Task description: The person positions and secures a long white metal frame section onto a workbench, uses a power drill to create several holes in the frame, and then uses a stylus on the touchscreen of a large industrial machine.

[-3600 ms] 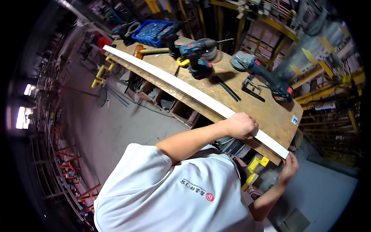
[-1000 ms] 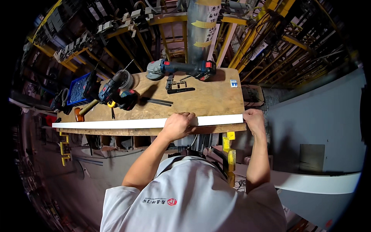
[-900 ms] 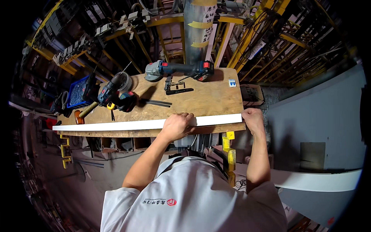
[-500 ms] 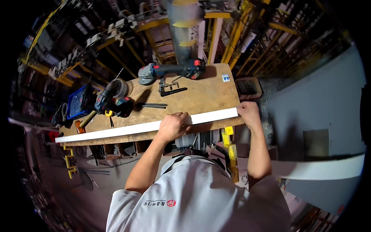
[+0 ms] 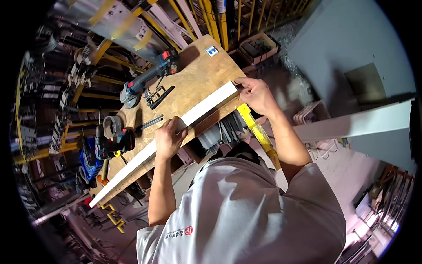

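- My left hand (image 5: pixel 169 138) lies on top of the long white strip (image 5: pixel 176 127), about halfway along it, fingers curled over its far edge, so that grip is closed on the strip
- My right hand (image 5: pixel 256 94) takes the strip's right end, fingers pinched around it at the corner of the worktop (image 5: pixel 193 83); this grip is closed on the strip too
- The white strip lies flat along the near edge of the wooden worktop, running from its right corner out past the left end, where it overhangs
- An angle grinder (image 5: pixel 147 79) lies at the far side of the worktop, well apart from both hands
- A cordless drill (image 5: pixel 112 145) lies on the left part of the worktop, just beyond the strip
- A roll of tape (image 5: pixel 113 126) sits near the drill
- A yellow bar (image 5: pixel 259 134) slants down under the worktop's right corner, below my right wrist
- I cannot tell whether the strip is plastic or painted wood
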`<state>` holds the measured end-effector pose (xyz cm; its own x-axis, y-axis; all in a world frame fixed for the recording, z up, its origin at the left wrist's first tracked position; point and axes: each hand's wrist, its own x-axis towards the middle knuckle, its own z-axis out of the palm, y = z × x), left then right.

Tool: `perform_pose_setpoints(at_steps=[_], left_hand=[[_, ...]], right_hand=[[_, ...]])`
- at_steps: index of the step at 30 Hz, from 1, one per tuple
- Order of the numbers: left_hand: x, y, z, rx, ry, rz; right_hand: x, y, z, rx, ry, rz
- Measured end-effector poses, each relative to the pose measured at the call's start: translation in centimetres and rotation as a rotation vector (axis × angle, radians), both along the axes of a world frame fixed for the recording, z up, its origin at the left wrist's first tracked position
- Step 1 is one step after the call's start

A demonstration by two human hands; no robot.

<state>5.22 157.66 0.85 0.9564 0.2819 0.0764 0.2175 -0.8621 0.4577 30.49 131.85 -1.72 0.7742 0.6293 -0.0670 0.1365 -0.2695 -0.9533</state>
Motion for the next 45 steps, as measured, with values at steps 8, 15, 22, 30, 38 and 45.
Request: perform_pose_setpoints(at_steps=[8, 15, 22, 30, 38, 45], left_hand=[[0.6, -0.4, -0.9, -0.088, 0.001, 0.08], [-0.3, 0.8, -1.2, 0.094, 0.108, 0.066], [0.6, 1.1, -0.8, 0.085, 0.289, 0.124], [0.9, 0.3, -0.3, 0.135, 0.267, 0.115], [1.1, -0.2, 0.0, 0.15, 0.29, 0.127], [1.4, -0.3, 0.0, 0.14, 0.3, 0.103]], right_hand=[[-5.1, -7.2, -8.6, -0.064, -0.044, -0.359], [-10.8, -12.8, -13.0, -0.23, -0.261, -0.329], [-10.9, -12.6, -13.1, -0.351, -0.154, -0.123], [-9.9, -12.8, -13.4, -0.233, -0.11, -0.079], [-9.6, -12.8, -13.7, -0.234, -0.092, -0.056], [-9.0, -12.9, -13.5, -0.207, -0.099, -0.064]])
